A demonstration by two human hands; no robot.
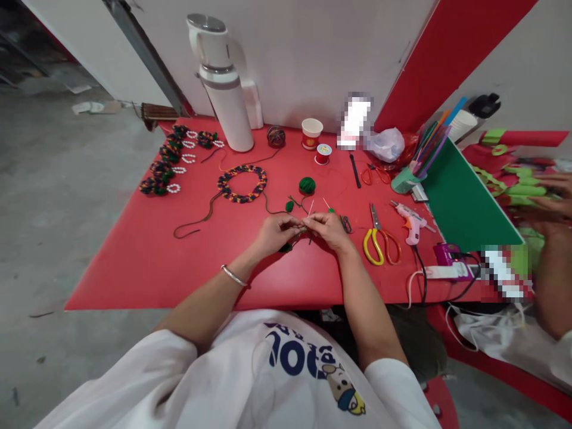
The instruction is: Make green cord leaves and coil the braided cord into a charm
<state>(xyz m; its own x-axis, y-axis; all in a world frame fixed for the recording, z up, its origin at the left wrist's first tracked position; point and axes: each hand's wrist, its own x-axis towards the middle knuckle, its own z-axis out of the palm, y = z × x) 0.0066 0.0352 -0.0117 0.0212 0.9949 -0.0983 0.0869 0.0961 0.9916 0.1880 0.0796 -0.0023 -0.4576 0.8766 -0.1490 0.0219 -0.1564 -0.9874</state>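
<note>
My left hand and my right hand meet fingertip to fingertip above the red table. Both are closed in a pinch on dark green yarn, whose short ends hang below the fingers. A thin pale stick rises from between the fingertips; which hand holds it I cannot tell. Just beyond lie a green yarn ball and a small green yarn piece. Another thin stick with green at its end lies past my right hand. A multicoloured crocheted ring rests farther left.
Yellow-and-orange-handled scissors, a pink glue gun and cables are at right. A thermos, paper cup and thread spool stand behind. Bead-looped yarn pieces line the left. Another person's arm is far right.
</note>
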